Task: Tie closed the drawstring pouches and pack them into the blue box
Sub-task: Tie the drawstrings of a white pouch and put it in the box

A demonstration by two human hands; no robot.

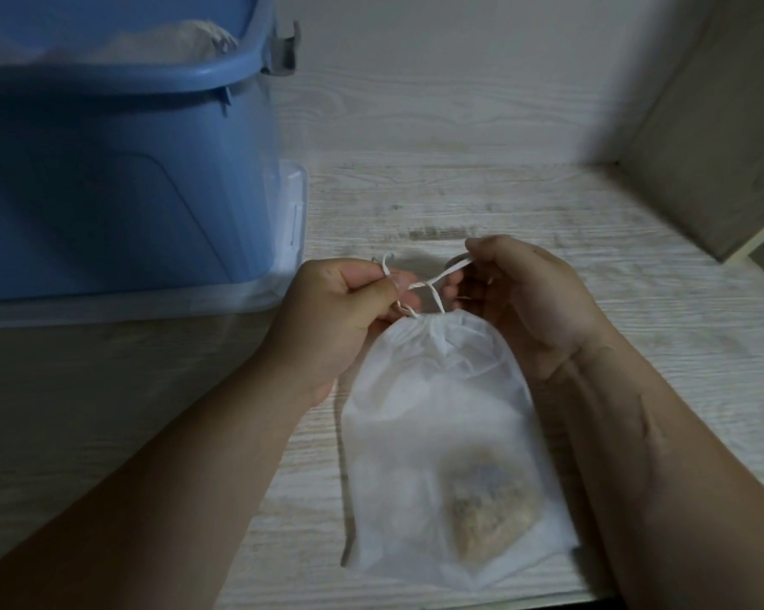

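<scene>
A white translucent drawstring pouch (441, 429) lies flat on the pale wood-grain table (503, 204), its gathered mouth pointing away from me. A brownish lump shows through near its lower right corner. My left hand (340, 310) pinches one end of the white drawstring (430, 286) at the pouch's mouth. My right hand (525, 297) pinches the other end, and the two strands cross between my hands. The blue box (107, 169) stands at the far left, with pale pouches (151, 41) piled inside up to the rim.
A clear plastic lid (294, 213) lies under the blue box and juts out at its right side. A beige board or panel (714, 138) leans at the far right. A grey latch (285, 46) sticks out from the box's rim.
</scene>
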